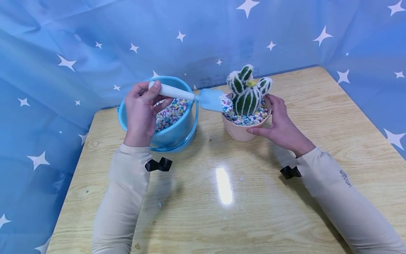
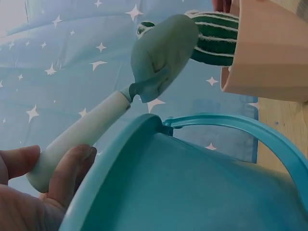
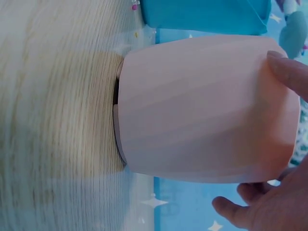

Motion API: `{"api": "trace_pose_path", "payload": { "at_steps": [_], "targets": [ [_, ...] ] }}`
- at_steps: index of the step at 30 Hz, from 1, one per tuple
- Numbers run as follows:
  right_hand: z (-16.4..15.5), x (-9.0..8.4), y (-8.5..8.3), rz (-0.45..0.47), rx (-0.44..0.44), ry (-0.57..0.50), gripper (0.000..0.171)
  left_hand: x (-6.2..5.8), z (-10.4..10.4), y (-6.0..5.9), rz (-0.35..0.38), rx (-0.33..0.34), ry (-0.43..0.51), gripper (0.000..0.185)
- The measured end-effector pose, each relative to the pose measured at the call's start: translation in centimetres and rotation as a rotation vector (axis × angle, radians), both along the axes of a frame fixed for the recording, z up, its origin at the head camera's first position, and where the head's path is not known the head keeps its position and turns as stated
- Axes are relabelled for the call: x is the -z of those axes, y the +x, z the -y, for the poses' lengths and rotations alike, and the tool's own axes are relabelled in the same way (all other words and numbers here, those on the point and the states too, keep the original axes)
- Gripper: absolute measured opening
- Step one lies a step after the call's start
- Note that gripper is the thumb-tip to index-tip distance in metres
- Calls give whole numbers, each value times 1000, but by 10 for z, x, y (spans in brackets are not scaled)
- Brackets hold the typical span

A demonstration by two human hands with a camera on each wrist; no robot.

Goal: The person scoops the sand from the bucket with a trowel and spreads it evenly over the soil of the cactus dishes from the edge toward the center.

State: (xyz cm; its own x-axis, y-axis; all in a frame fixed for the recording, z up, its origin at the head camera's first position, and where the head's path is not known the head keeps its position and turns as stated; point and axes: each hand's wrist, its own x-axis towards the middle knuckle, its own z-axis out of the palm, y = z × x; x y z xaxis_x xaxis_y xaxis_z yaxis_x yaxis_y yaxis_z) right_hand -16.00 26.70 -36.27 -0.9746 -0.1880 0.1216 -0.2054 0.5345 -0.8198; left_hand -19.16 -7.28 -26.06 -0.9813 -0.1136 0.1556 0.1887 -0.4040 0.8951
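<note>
My left hand holds a small trowel by its white handle, above the blue bucket's rim. Colourful pebbles lie at the tip of the light blue blade, which reaches over the left edge of a pink pot. In that pot stands a green cactus with white fuzzy ridges, ringed by more pebbles. My right hand grips the pot at its right side, thumb on the front near the rim, as the right wrist view also shows. Pebbles fill part of the blue bucket.
The bucket's handle hangs down on its right side. Both stand on a wooden table with a few stray pebbles on it. A blue curtain with white stars hangs behind and at the sides.
</note>
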Motion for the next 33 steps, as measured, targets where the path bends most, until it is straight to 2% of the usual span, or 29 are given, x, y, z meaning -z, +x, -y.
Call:
{"api": "trace_pose_path", "payload": {
  "at_steps": [22, 33],
  "targets": [
    [0, 1, -1, 2, 9, -3, 114, -15, -14, 6, -80, 12, -86, 15],
    [0, 1, 0, -1, 9, 6, 114, -18, -25, 8, -143, 6, -213, 23]
  ]
}}
